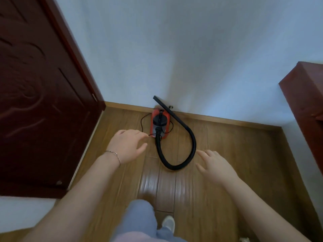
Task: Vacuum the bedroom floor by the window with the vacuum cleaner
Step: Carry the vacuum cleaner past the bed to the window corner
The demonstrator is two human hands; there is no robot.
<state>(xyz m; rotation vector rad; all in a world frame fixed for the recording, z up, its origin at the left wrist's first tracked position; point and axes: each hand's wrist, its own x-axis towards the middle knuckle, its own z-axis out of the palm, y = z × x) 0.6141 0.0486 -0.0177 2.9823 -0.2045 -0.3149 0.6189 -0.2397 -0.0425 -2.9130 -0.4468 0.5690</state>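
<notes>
A small red and black vacuum cleaner (160, 123) sits on the wooden floor (227, 163) against the white wall. Its black hose (176, 165) loops toward me and back up to a black nozzle tube (166, 109) leaning on the wall. A thin black cord (142, 123) curls on the floor to the left of the vacuum cleaner. My left hand (128, 145), with a bracelet at the wrist, hovers open just left of the vacuum cleaner. My right hand (216, 165) hovers open to the right of the hose loop. Neither hand touches anything.
A dark red wooden door (35, 102) stands on the left. A dark red piece of furniture (304, 95) juts in at the right edge. A skirting board runs along the wall. My legs in jeans and a light shoe (168, 222) are at the bottom.
</notes>
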